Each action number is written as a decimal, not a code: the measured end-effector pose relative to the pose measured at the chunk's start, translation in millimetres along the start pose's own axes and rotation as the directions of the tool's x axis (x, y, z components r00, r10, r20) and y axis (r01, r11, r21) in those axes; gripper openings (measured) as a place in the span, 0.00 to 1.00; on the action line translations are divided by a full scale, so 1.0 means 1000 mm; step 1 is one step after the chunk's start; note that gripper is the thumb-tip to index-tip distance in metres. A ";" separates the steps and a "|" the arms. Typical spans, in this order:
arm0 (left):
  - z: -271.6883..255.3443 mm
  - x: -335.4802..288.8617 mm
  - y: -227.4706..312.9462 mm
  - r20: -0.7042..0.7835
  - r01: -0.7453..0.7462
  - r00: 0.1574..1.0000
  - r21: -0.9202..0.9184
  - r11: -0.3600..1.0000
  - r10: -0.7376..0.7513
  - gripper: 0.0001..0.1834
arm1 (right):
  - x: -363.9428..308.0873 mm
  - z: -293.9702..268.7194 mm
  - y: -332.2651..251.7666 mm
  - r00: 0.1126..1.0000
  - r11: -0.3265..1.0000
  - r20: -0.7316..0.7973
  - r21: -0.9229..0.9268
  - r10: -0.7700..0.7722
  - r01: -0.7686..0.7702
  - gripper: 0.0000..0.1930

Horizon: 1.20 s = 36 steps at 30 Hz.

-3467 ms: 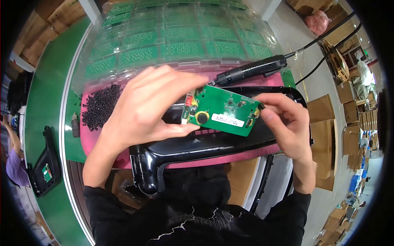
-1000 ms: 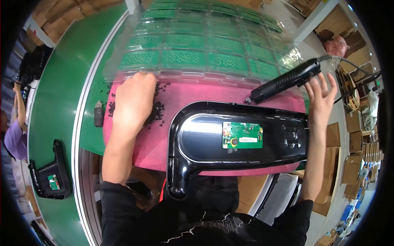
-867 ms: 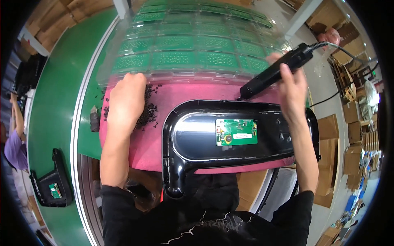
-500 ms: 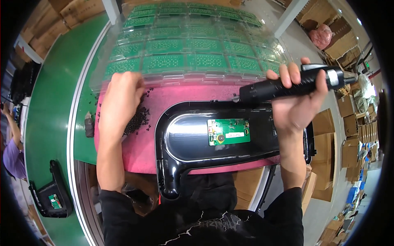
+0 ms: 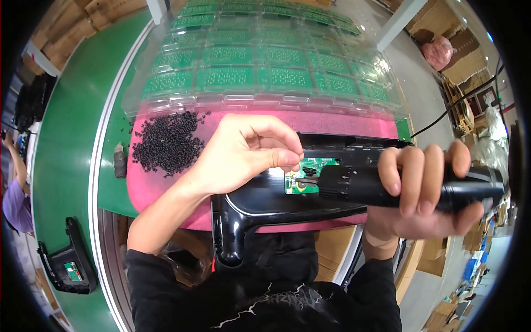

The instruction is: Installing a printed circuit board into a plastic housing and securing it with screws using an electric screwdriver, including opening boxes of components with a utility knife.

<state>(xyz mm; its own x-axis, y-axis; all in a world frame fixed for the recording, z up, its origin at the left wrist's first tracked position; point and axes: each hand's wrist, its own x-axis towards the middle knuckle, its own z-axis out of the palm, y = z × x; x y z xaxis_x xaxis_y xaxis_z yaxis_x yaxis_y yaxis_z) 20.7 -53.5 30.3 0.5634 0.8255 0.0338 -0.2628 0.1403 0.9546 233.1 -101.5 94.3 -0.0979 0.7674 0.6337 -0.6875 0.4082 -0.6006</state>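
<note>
My right hand [image 5: 423, 180] grips a black electric screwdriver [image 5: 359, 185], its bit pointing left over the green circuit board [image 5: 293, 185]. The board lies in a glossy black plastic housing [image 5: 249, 207], partly covered by the tool. Above the board's left edge, my left hand [image 5: 249, 146] is closed in a pinch; anything between its fingertips is hidden. Small dark pieces [image 5: 311, 171], like screws, show beside those fingertips and the bit. A heap of small black screws [image 5: 166, 141] lies left of the housing on the pink mat [image 5: 152, 193].
Clear plastic trays [image 5: 260, 102] with several green boards stand behind the mat. On the green bench at left lies another black housing [image 5: 69, 263] with a board. A small dark object [image 5: 120, 160] sits left of the mat. A person's purple sleeve [image 5: 19, 205] shows at far left.
My left hand has moved right from the screw heap to above the board. My right hand has lowered the screwdriver, bringing its bit over the board.
</note>
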 end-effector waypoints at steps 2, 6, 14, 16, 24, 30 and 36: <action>0.002 -0.001 -0.003 -0.019 0.005 1.000 0.051 0.999 -0.004 0.08 | -0.003 0.006 -0.003 0.997 0.995 -0.011 -0.064 -0.074 0.073 0.19; 0.006 -0.004 -0.009 0.157 -0.382 0.923 0.489 0.784 0.352 0.11 | -0.008 0.011 -0.002 0.984 0.972 0.039 -0.151 -0.173 0.177 0.20; 0.012 -0.002 -0.013 0.190 -0.458 0.881 0.572 0.680 0.433 0.10 | -0.009 0.005 0.002 0.995 0.970 0.047 -0.221 -0.091 0.100 0.22; 0.012 0.000 -0.013 0.239 -0.486 0.866 0.603 0.633 0.438 0.11 | -0.008 0.002 0.004 0.995 0.973 0.045 -0.210 -0.085 0.093 0.22; 0.017 0.007 -0.014 0.183 -0.343 0.935 0.687 0.640 0.304 0.10 | -0.001 -0.021 -0.003 0.999 0.954 0.012 -0.295 -0.044 0.045 0.24; 0.012 0.003 -0.025 0.301 -0.403 0.914 0.765 0.502 0.273 0.07 | -0.010 -0.056 -0.006 0.977 0.905 -0.155 -0.379 0.144 -0.193 0.27; 0.011 0.006 -0.023 0.361 -0.418 0.908 0.790 0.447 0.212 0.10 | -0.011 -0.068 0.000 0.974 0.897 -0.182 -0.394 0.138 -0.201 0.26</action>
<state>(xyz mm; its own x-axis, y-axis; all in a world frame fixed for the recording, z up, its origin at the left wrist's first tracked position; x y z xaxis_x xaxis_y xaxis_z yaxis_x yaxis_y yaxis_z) 38.5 -58.1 11.4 0.7386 0.5823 0.3399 0.2658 -0.7147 0.6469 283.4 -75.8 54.3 -0.0596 0.8933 0.4454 -0.3133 0.4069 -0.8580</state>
